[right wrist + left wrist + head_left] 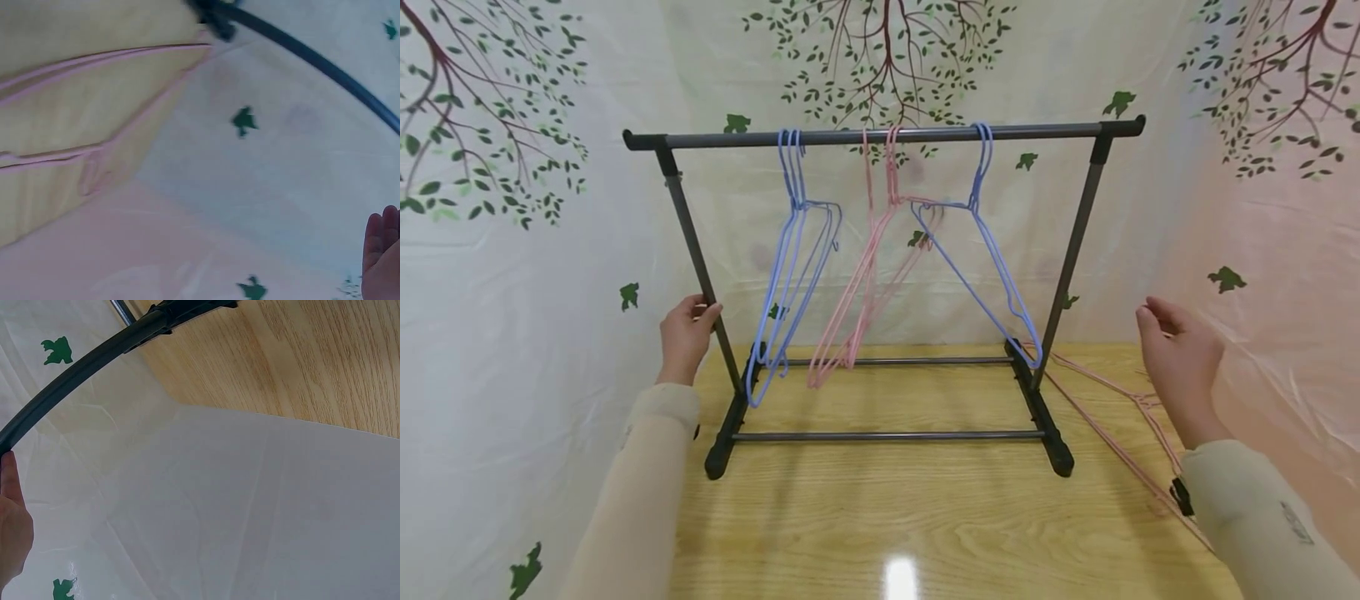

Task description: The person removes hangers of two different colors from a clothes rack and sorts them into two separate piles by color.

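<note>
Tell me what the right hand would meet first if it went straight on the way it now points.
Probably the dark right upright: the right hand points inward and up toward it, across an open gap. Depth is unclear, though; it might pass the upright and meet the printed sheet behind.

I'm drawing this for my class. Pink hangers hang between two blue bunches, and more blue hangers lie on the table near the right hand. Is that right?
Not quite: the hangers lying on the table near the right hand are pink, not blue, as the head view shows. Pink hangers do hang between two blue bunches.
</note>
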Demonstrator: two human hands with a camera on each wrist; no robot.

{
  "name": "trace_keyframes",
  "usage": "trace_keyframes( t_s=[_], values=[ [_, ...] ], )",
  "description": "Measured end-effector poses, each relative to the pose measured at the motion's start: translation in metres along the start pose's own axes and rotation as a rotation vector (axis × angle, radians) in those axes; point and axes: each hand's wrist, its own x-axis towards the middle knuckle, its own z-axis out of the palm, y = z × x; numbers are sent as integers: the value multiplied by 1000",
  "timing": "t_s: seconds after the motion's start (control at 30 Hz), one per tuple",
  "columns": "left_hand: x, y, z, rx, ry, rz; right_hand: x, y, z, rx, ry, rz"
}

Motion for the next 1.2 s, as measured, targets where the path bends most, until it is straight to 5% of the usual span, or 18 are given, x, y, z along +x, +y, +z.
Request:
trace_keyframes(
  t_s=[0.3, 0.67, 1.2],
  values=[
    [0, 2, -3, -11, 5, -7, 14, -86, 12, 127, 6, -34],
    [2, 0, -1, -15, 4, -7, 3, -185, 27, 251, -45, -179],
    [3, -1, 0, -33, -6, -13, -35, -249, 81, 295, -294, -245]
  ],
)
